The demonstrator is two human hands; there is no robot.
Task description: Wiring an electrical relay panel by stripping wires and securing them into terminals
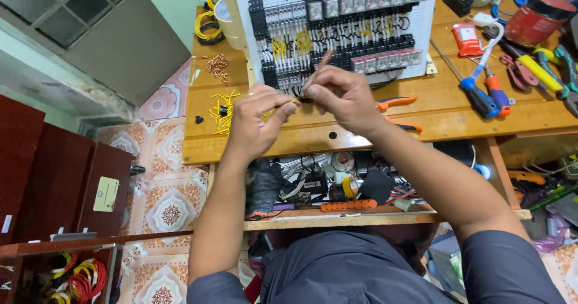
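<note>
The yellow wire (pixel 283 106) sits pinched between both hands just in front of the white panel (pixel 337 27), above the table (pixel 373 129). The left hand (pixel 256 123) is closed around the wire's length; the right hand (pixel 340 96) grips its end together with a small dark piece and a thin stick-like tool (pixel 323 63). Doing this well probably means holding the wire steady near its tip, keeping the tool in line with it, well clear of the panel's wiring.
</note>
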